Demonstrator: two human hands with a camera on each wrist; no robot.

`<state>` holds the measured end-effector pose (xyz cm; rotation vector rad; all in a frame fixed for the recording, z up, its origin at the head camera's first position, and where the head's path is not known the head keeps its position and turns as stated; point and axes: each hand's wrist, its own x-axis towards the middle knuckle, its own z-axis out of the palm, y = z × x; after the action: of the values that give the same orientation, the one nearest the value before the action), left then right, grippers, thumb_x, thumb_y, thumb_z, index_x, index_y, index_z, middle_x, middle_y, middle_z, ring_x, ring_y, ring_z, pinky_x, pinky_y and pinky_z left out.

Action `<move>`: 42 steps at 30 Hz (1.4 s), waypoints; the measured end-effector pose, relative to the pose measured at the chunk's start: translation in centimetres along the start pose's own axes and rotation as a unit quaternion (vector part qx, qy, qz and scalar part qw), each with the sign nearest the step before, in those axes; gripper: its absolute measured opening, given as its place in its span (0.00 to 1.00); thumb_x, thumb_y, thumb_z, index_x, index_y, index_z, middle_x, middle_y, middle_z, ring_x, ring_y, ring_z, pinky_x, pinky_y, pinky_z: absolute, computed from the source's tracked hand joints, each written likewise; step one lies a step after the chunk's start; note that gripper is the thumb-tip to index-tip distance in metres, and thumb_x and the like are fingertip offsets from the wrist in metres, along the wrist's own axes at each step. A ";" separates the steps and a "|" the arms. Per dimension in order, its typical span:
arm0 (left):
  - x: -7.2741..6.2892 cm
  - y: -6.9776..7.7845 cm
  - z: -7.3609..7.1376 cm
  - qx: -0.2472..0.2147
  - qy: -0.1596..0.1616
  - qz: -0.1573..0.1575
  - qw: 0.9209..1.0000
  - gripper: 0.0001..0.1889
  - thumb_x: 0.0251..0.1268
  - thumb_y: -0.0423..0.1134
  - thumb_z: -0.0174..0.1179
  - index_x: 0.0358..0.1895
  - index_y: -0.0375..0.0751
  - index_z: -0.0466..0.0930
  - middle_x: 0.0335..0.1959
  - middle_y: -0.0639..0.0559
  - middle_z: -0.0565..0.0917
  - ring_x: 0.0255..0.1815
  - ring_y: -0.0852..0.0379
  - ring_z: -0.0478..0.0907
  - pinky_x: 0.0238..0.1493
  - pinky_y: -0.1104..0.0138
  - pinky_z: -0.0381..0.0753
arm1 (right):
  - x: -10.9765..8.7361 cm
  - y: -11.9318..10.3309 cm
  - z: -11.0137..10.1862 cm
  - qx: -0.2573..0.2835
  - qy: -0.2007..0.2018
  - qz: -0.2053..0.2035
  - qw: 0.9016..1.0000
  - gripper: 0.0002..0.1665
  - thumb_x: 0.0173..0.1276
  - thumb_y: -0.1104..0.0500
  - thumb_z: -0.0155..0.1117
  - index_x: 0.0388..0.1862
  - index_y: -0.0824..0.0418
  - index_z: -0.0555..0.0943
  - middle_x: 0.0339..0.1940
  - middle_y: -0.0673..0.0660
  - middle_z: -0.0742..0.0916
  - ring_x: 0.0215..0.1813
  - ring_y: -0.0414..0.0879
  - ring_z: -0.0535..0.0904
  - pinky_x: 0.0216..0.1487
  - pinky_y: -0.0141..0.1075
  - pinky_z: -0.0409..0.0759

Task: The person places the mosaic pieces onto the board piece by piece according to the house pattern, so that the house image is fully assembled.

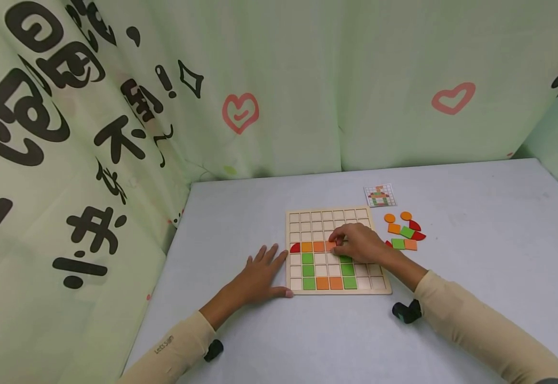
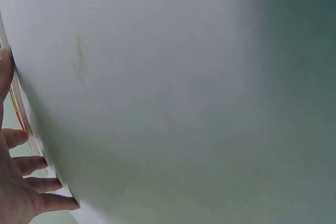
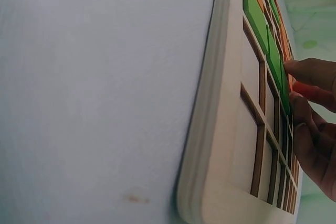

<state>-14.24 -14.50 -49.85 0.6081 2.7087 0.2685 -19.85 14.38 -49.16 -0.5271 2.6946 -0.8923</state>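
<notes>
A wooden grid board [image 1: 375,284] lies on the table, part filled with flat coloured tiles. Green square tiles [image 1: 309,270] form two columns, with orange square tiles [image 1: 329,283] between them at the bottom. Higher up, a row begins with a red quarter-round tile [image 1: 295,248] and continues in orange. My right hand [image 1: 358,242] is over this row, thumb and fingertips pinching an orange square tile [image 1: 331,246] at the board; the hand hides part of the row. With fingers spread, my left hand [image 1: 260,274] rests at the board's left edge, thumb at the lower corner.
Right of the board lie loose tiles: orange rounds [image 1: 390,218], a green square [image 1: 407,232], red quarter-rounds [image 1: 415,225] and orange squares [image 1: 410,244]. A small pattern card [image 1: 380,196] lies behind them. Pale printed curtains [image 1: 288,144] stand along the table's back and left.
</notes>
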 end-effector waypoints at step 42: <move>0.0 0.0 0.2 0.007 0.007 0.002 1.000 0.54 0.54 0.71 0.65 0.81 0.53 0.53 0.82 0.44 0.54 0.82 0.35 0.49 0.71 0.34 0.59 | -3.7 3.7 -2.3 0.050 0.046 -0.018 0.998 0.17 0.70 0.56 0.67 0.55 0.61 0.84 0.41 0.51 0.86 0.26 0.41 0.72 0.28 0.30 0.72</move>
<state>-14.20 -14.46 -49.99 0.6165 2.7245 0.2566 -18.24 19.86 -49.14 -0.5269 2.7126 -1.0792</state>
